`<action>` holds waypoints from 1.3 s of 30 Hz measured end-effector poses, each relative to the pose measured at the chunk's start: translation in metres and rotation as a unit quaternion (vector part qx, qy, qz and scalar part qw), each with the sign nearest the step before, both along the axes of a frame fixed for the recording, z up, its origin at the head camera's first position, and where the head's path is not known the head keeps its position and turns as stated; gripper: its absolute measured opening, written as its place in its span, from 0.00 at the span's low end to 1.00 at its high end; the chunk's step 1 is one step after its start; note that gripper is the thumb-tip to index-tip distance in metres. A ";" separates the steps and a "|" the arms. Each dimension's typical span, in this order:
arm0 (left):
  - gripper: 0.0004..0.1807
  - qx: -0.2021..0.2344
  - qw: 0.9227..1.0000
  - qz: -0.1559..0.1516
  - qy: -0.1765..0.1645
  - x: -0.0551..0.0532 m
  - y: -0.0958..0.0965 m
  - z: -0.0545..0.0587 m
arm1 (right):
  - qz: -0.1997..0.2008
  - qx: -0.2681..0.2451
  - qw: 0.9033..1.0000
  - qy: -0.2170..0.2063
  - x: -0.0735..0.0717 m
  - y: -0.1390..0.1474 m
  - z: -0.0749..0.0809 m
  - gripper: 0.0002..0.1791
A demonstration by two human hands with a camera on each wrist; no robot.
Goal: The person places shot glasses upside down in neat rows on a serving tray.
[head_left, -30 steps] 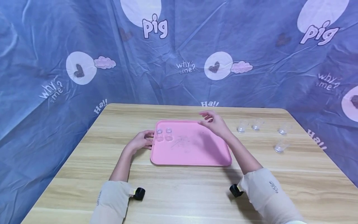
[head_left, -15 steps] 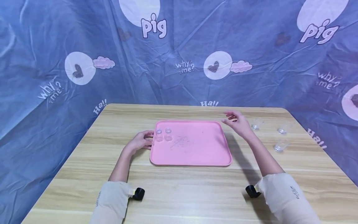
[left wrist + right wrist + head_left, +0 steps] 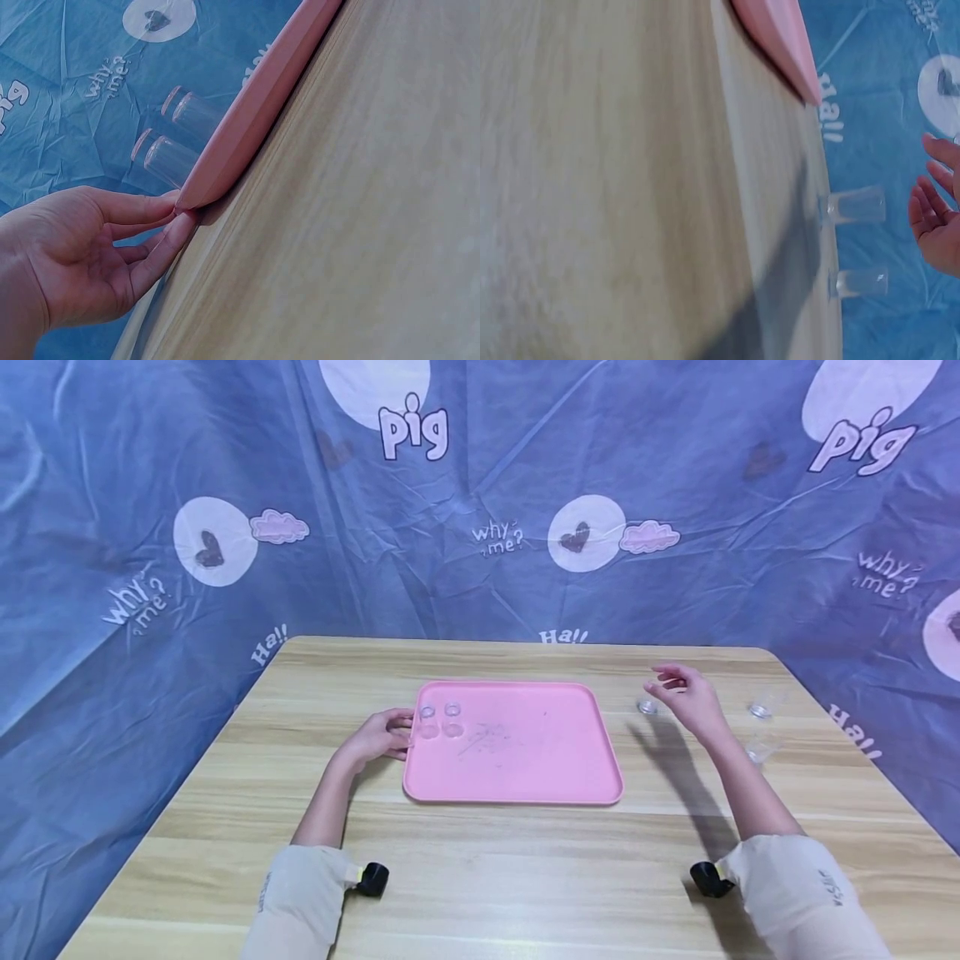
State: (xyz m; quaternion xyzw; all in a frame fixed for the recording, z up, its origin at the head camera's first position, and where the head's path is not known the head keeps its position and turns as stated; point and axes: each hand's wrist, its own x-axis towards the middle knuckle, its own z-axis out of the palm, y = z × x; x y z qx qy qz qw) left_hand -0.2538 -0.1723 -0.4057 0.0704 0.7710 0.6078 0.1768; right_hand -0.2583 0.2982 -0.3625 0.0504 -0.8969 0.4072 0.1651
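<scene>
My left hand (image 3: 372, 739) pinches the left rim of the pink tray (image 3: 525, 772); in the left wrist view the thumb lies at the rim and the fingers come from below. Two small clear glasses (image 3: 453, 720) stand side by side in the tray's far left corner. My right hand (image 3: 692, 702) hovers with loosely bent fingers and nothing in it, right of the tray. A clear glass (image 3: 647, 706) shows just left of its fingertips. Another glass from this spot is hidden behind the hand in the head view. The right wrist view shows two glasses (image 3: 859, 205) near the fingers.
Two more clear glasses (image 3: 761, 708) stand farther right on the wooden table (image 3: 480, 877), one partly behind the right wrist. A blue printed cloth (image 3: 480, 585) hangs behind the table's far edge. Both forearms wear pale sleeves with small black cameras.
My right hand has moved right, from over the tray's far edge to above the glasses on the table. The left hand and the tray have stayed in place.
</scene>
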 end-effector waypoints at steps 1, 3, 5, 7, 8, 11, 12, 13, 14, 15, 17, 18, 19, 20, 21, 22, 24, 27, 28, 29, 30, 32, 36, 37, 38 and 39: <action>0.30 -0.001 1.000 0.000 -0.001 0.000 0.000 0.000 | -0.007 -0.001 1.000 -0.002 0.001 0.002 -0.001 0.22; 0.30 0.000 1.000 0.001 -0.001 0.001 0.000 0.000 | -0.022 -0.005 1.000 -0.008 0.001 0.006 -0.003 0.23; 0.30 -0.001 1.000 0.001 -0.001 0.001 -0.001 0.001 | -0.037 -0.010 0.999 -0.017 0.002 0.009 -0.005 0.25; 0.30 -0.001 1.000 0.003 -0.003 0.001 -0.001 0.001 | -0.046 -0.016 0.998 -0.029 0.003 0.011 -0.008 0.27; 0.30 -0.002 1.000 0.003 -0.003 0.001 -0.001 0.001 | -0.049 -0.018 0.998 -0.033 0.003 0.012 -0.009 0.28; 0.30 -0.002 1.000 0.004 -0.004 0.001 -0.001 0.001 | -0.050 -0.025 0.997 -0.048 0.003 0.015 -0.013 0.29; 0.30 -0.002 1.000 0.003 -0.005 0.000 -0.001 0.002 | -0.048 -0.029 0.997 -0.052 0.002 0.016 -0.014 0.30; 0.30 -0.003 1.000 0.003 -0.005 0.000 -0.001 0.002 | -0.047 -0.031 0.997 -0.055 0.002 0.016 -0.016 0.30; 0.30 -0.003 1.000 0.004 -0.006 0.000 -0.001 0.002 | -0.044 -0.032 0.997 -0.060 0.001 0.017 -0.018 0.30; 0.30 -0.003 1.000 0.003 -0.005 0.000 -0.001 0.002 | -0.041 -0.036 0.996 -0.065 0.000 0.017 -0.020 0.31; 0.30 -0.004 1.000 0.003 -0.005 0.000 -0.001 0.001 | -0.034 -0.046 0.995 -0.080 -0.002 0.018 -0.024 0.32; 0.30 -0.004 1.000 0.002 -0.004 0.000 -0.001 0.001 | -0.030 -0.050 0.995 -0.086 -0.003 0.018 -0.025 0.32; 0.30 -0.003 1.000 0.003 -0.004 0.000 -0.001 0.001 | -0.026 -0.055 0.994 -0.093 -0.004 0.018 -0.027 0.32; 0.30 -0.002 1.000 0.004 -0.004 0.000 -0.001 0.000 | -0.022 -0.060 0.993 -0.099 -0.006 0.018 -0.029 0.33; 0.30 -0.002 1.000 0.001 -0.002 0.000 -0.001 0.000 | -0.018 -0.062 0.992 -0.104 -0.007 0.018 -0.030 0.33; 0.30 -0.002 1.000 0.000 -0.001 0.000 -0.001 0.000 | -0.016 -0.062 0.992 -0.108 -0.008 0.018 -0.032 0.33; 0.30 -0.001 1.000 -0.001 0.000 0.000 -0.001 -0.001 | -0.009 -0.060 0.992 -0.114 -0.010 0.018 -0.035 0.33; 0.31 0.002 1.000 -0.005 0.000 -0.001 0.000 -0.002 | -0.003 -0.052 0.991 -0.122 -0.012 0.018 -0.039 0.32; 0.31 0.002 1.000 -0.004 0.000 -0.001 0.000 -0.002 | -0.002 -0.050 0.991 -0.125 -0.013 0.018 -0.040 0.32; 0.31 0.002 1.000 -0.002 -0.002 -0.001 0.000 -0.002 | -0.001 -0.047 0.991 -0.128 -0.013 0.018 -0.041 0.32; 0.31 0.002 1.000 -0.001 -0.004 -0.001 0.001 -0.002 | -0.001 -0.042 0.991 -0.129 -0.013 0.018 -0.042 0.32; 0.31 0.002 1.000 0.002 -0.006 -0.001 0.001 -0.001 | -0.004 -0.030 0.991 -0.130 -0.014 0.018 -0.043 0.31; 0.31 -0.002 1.000 0.005 -0.005 0.000 0.001 0.000 | -0.009 -0.003 0.993 -0.121 -0.015 0.018 -0.046 0.27; 0.31 -0.002 1.000 0.005 -0.004 0.000 0.000 0.000 | -0.011 0.004 0.993 -0.118 -0.016 0.018 -0.046 0.26; 0.31 -0.002 1.000 0.004 -0.002 0.000 0.000 0.000 | -0.012 0.010 0.993 -0.116 -0.016 0.017 -0.047 0.25; 0.31 -0.002 1.000 0.004 -0.001 0.000 -0.001 0.000 | -0.014 0.014 0.993 -0.114 -0.017 0.017 -0.047 0.25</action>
